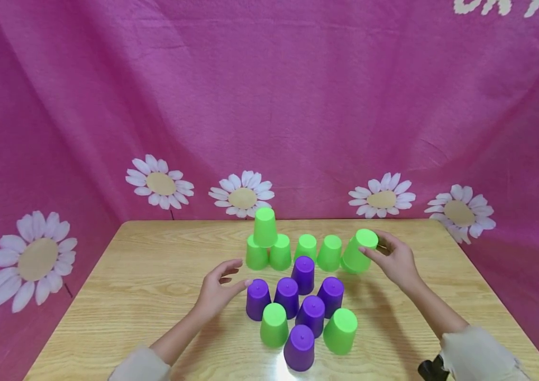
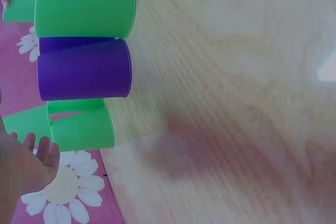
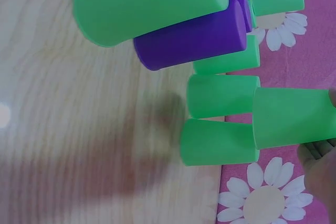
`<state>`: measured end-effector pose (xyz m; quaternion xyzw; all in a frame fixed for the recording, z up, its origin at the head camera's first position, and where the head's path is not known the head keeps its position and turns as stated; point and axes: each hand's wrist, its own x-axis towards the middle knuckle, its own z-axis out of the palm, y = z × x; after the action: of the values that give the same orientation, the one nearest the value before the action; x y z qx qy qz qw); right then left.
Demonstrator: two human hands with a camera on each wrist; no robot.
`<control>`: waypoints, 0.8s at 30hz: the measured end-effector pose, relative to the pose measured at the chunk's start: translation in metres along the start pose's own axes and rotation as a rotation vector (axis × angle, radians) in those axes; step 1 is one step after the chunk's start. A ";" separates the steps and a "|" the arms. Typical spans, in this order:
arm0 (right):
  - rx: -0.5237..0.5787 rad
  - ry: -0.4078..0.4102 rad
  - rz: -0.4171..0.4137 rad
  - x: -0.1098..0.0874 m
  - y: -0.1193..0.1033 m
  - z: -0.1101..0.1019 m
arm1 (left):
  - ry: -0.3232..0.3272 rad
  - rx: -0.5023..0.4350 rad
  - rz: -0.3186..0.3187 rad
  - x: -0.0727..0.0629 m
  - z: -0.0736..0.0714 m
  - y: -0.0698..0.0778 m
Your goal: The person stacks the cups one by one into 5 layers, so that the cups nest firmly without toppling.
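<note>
In the head view, my right hand (image 1: 399,260) grips an upside-down green cup (image 1: 356,253) at the right end of the back row. The right wrist view shows this held cup (image 3: 294,118) at the tops of two neighbouring green cups, a lower cup (image 3: 220,142) and an upper cup (image 3: 223,96); whether it touches them I cannot tell. My left hand (image 1: 219,291) holds nothing, its fingers loosely bent, thumb close to the leftmost purple cup (image 1: 258,300). At the back row's left end, one green cup (image 1: 265,227) stands on a green pair (image 1: 280,253).
Several purple cups (image 1: 310,316) stand upside down in front of the back row. Two green cups, left (image 1: 274,325) and right (image 1: 340,332), flank the front purple cup (image 1: 299,348). Behind the wooden table (image 1: 155,275) hangs a pink cloth (image 1: 298,116) with daisies.
</note>
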<state>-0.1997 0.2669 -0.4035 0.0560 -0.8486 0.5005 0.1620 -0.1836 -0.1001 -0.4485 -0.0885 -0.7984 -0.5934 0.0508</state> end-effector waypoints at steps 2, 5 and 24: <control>-0.009 0.007 -0.003 0.005 -0.001 0.002 | 0.006 -0.012 -0.008 -0.003 -0.001 0.000; -0.005 0.020 -0.005 0.011 -0.003 0.005 | 0.015 -0.025 -0.015 -0.009 -0.002 0.000; 0.002 0.060 0.057 0.032 0.000 0.018 | -0.001 -0.077 -0.032 -0.052 0.010 0.000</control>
<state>-0.2342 0.2536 -0.4009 0.0171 -0.8442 0.5071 0.1729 -0.1327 -0.0945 -0.4614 -0.0780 -0.7763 -0.6244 0.0377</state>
